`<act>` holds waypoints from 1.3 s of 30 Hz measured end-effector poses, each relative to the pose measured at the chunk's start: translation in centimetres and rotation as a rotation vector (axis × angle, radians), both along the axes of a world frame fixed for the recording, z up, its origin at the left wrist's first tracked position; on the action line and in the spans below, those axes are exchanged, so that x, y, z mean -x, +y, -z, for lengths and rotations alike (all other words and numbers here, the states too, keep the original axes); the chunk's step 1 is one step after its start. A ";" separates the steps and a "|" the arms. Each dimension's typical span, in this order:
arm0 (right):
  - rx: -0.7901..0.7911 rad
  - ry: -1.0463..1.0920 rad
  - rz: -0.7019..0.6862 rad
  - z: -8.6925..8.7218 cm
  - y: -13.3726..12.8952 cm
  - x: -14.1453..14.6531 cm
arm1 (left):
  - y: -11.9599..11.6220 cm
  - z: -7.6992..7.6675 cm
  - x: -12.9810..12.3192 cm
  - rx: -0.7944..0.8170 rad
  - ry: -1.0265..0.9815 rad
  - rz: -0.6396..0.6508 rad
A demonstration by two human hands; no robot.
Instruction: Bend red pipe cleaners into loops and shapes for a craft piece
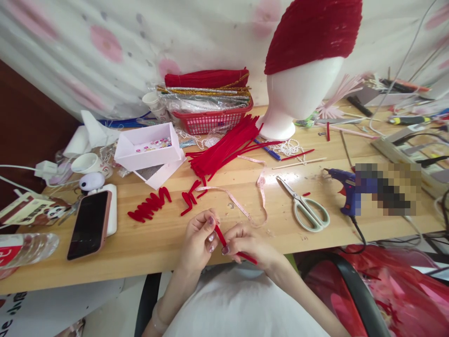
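Red fuzzy stem: go easy on the pinch

The red stem (pixel 220 235) is held at the table's (pixel 164 245) near edge, one end pinched by the left hand (pixel 199 236), further down gripped between the right hand's (pixel 247 243) thumb and fingers. Probably best kept lightly taut so the pile isn't squashed. Bent red pieces (pixel 149 207) are lined up beyond; the loose measuring tape (pixel 261 181) could get snagged. Scissors (pixel 297 198) and glue gun (pixel 347 181) are parked rightward.
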State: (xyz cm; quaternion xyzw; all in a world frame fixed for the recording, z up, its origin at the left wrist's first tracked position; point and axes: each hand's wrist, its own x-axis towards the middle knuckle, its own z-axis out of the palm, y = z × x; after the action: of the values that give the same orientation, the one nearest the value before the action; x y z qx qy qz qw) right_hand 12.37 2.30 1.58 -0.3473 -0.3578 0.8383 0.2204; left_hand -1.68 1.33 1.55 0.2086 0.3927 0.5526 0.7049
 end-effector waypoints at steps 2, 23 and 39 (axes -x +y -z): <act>-0.019 -0.043 -0.030 -0.2 -0.2 0.0 | 0.3 -0.2 0.5 0.000 -0.016 -0.024; -0.218 -0.129 0.147 0.4 -0.6 -0.3 | -0.3 -0.2 0.2 -0.325 0.563 0.031; -0.358 -0.272 0.113 0.3 -0.2 -0.6 | -0.6 0.9 -0.2 -0.241 0.540 0.023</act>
State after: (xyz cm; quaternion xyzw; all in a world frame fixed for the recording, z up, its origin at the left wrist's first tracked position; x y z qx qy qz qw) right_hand 12.96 2.05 1.33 -0.4321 -0.5071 0.6933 0.2748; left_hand -1.53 0.71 0.66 0.4347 0.4953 0.5118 0.5511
